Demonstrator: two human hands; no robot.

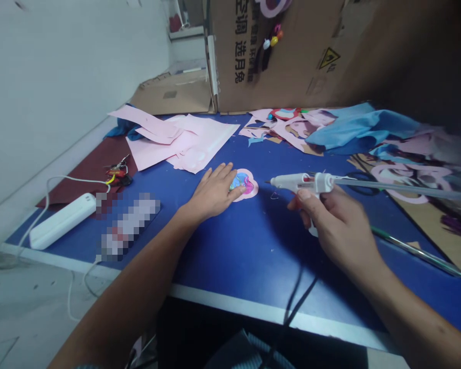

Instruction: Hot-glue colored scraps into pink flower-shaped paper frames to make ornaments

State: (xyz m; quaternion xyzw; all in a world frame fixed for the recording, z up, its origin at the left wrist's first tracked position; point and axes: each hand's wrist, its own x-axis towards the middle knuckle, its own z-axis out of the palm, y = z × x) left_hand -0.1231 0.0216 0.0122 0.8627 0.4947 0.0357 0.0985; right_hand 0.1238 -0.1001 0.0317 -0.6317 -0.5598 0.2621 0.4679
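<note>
Head view: the right grip (pixel 340 220) closes around the handle of a hot glue gun (pixel 292 182), its nozzle pointing toward the left grip (pixel 214 192), which lies spread, fingertips on a pink foam cutout (pixel 246 185) on the blue counter (pixel 253 266). Pink sheets (pixel 184 143) lie beyond the left grip.

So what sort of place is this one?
Probably a small handicraft workroom: a hot glue gun is in use, pink craft-sheet offcuts lie across a blue-topped workbench, and a cardboard carton stands behind them.
</note>
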